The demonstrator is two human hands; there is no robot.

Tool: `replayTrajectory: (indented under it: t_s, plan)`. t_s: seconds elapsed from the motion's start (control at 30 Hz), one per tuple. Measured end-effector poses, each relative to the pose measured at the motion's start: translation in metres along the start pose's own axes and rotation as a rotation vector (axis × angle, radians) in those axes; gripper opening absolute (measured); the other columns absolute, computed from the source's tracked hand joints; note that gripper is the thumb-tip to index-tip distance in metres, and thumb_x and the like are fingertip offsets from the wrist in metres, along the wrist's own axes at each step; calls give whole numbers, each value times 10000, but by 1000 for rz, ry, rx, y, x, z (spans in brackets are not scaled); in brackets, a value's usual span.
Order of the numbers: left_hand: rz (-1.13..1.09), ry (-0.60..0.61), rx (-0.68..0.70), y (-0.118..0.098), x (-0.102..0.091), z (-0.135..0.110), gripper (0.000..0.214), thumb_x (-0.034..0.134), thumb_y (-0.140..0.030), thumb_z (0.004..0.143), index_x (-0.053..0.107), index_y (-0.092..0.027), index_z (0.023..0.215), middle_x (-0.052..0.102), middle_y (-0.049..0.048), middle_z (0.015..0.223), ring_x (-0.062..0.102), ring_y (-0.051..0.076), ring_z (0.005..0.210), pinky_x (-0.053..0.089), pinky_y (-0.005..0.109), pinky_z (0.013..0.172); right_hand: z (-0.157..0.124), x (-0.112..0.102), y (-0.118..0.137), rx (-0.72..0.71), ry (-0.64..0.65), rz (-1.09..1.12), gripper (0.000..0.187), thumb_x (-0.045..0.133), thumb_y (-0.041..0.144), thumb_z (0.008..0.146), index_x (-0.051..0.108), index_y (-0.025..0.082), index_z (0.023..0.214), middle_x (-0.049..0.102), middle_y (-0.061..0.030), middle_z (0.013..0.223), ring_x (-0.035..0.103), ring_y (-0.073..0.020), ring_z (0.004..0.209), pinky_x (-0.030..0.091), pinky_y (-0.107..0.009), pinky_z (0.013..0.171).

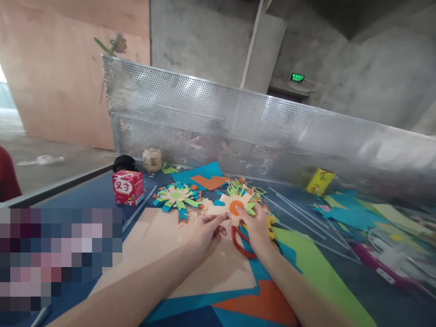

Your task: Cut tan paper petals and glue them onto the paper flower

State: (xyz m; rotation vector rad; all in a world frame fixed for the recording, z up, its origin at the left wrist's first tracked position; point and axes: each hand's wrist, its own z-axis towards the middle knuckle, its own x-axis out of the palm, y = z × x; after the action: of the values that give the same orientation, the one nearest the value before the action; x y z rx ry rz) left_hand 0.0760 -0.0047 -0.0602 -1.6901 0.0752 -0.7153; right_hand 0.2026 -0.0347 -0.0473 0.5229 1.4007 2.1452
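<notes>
A cut-out flower with pale petals, a green petal and an orange centre is held up in front of me. My right hand grips it, thumb pressed on the orange centre. The fingers of my left hand are pinched together at its lower left petal. Below and behind the right hand are red-handled scissors, partly covered. A finished-looking layered flower in green, cream, blue and orange lies to the left, above a large cream sheet.
Blue, orange and green sheets lie under my forearms. A red box, a jar and a black roll stand at the left. Scraps, clear sticks, a yellow box and a magenta-handled tool are rightward. A perforated metal panel borders the back.
</notes>
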Motion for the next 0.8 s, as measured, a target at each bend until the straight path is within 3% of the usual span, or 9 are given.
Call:
replayTrajectory:
  t_s: [0.17, 0.33, 0.43, 0.6, 0.8]
  plan:
    - [53, 36, 44, 1, -2, 3, 260, 604, -393, 653, 631, -146, 727, 520, -3, 472, 341, 49, 351, 149, 199, 351, -2, -1, 4, 14, 17, 29, 270, 660, 307, 620, 486, 194, 791, 520, 65, 573, 462, -73, 442, 396, -196, 432]
    - [80, -13, 129, -4, -4, 4, 281, 626, -414, 638, 597, -136, 664, 445, -44, 394, 338, 41, 351, 187, 183, 367, -5, -1, 4, 83, 197, 187, 211, 656, 274, 636, 535, 186, 785, 568, 44, 611, 520, -100, 523, 436, -228, 527]
    - [75, 8, 174, -4, -6, 6, 287, 634, -417, 631, 579, -136, 639, 436, -50, 395, 356, 41, 362, 219, 180, 380, -3, -1, 1, 94, 220, 241, 196, 676, 234, 612, 546, 187, 750, 592, 36, 624, 552, -120, 582, 445, -244, 595]
    - [101, 8, 174, -3, -10, 13, 285, 650, -402, 617, 549, -136, 607, 435, -51, 392, 354, 40, 362, 225, 178, 383, 5, -8, 1, 160, 285, 296, 257, 640, 242, 640, 568, 204, 883, 643, 4, 773, 584, -139, 631, 445, -243, 565]
    - [135, -8, 180, -3, -10, 17, 285, 649, -403, 617, 531, -144, 604, 431, -60, 378, 356, 37, 360, 228, 167, 388, 9, -13, 4, 229, 327, 234, 244, 691, 267, 555, 627, 167, 768, 665, -23, 731, 606, -173, 626, 448, -258, 551]
